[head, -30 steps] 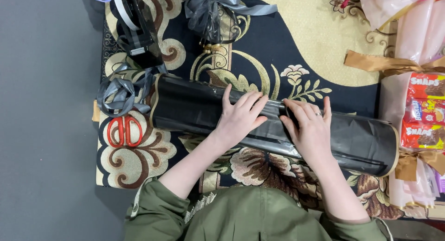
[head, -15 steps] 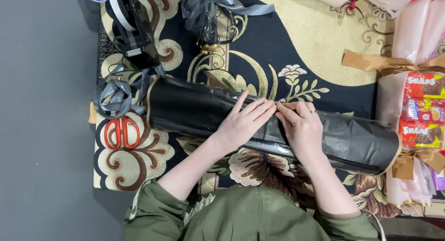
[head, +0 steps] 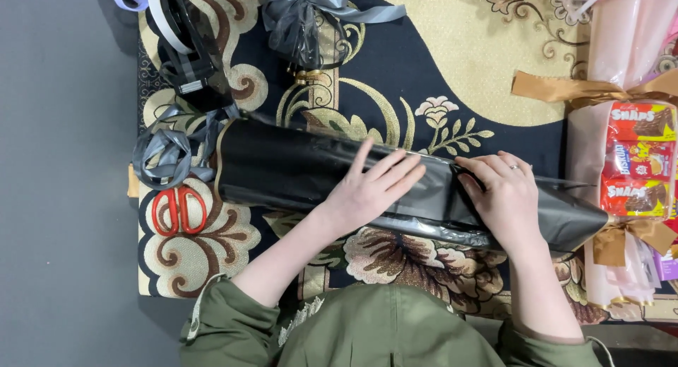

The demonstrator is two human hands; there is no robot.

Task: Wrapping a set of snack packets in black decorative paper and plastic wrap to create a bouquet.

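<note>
The long black wrapped roll [head: 311, 170] lay across the patterned cloth [head: 452, 70], its shiny sheet already drawn round most of its length. The left hand [head: 371, 187] lay flat and open on the middle, pressing the wrap down, while the right hand [head: 505, 194] curled its fingers over the seam nearer the tapered end. That end looked unsealed, and the grey ribbon [head: 169, 151], tape dispenser [head: 187, 49] and red scissors [head: 178, 210] lay untouched beside it.

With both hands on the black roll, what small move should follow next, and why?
Probably press the right hand along the seam of the black roll, because the left hand lies flat on it while the right fingers curl at a fold there.
</note>
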